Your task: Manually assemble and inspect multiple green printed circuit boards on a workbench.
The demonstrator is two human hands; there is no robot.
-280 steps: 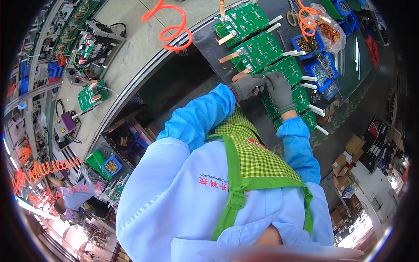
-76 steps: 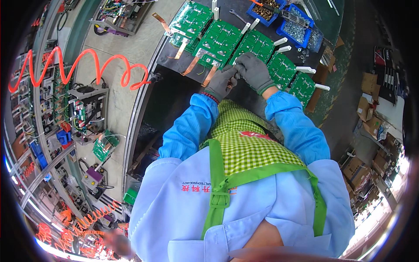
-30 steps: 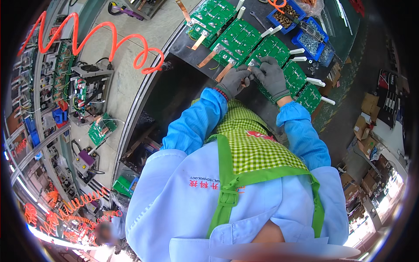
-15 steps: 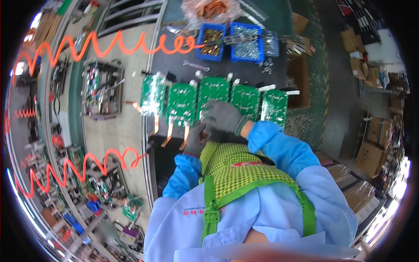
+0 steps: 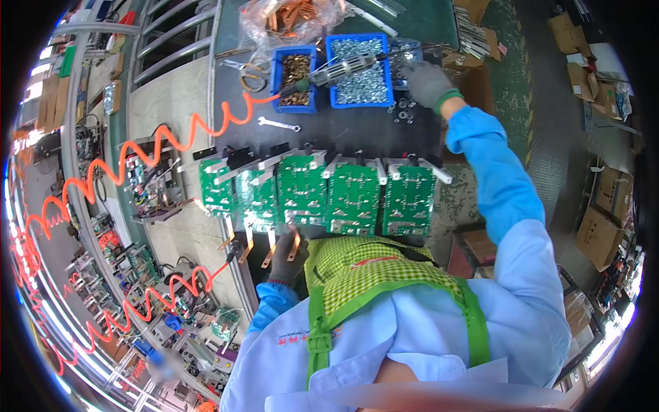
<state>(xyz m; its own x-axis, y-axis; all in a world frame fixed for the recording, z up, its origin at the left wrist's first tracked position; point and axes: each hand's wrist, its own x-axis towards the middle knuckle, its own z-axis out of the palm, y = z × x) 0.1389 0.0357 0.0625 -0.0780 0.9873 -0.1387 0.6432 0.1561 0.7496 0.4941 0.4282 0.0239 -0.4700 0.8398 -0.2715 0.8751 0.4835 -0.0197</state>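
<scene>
Several green circuit boards lie in a row on the dark bench, with white and black parts along their far edge. Flat copper strips stick out toward me from the boards on the left. My left hand, gloved in grey, is closed around the copper strip nearest the middle, just below a board. My right hand, also gloved, reaches far right to a small clear bin of metal hardware. Its fingers are bent together at the bin, and what they pinch, if anything, is hidden.
A power screwdriver on an orange coiled cord lies across a blue bin of brassy hardware and a blue bin of silvery hardware. Nearby are a wrench, scissors, loose washers and a bag of copper pieces.
My right hand has left the middle boards and moved far right to the clear bin. My left hand has moved slightly left and nearer to me, onto a copper strip. The view has shifted.
</scene>
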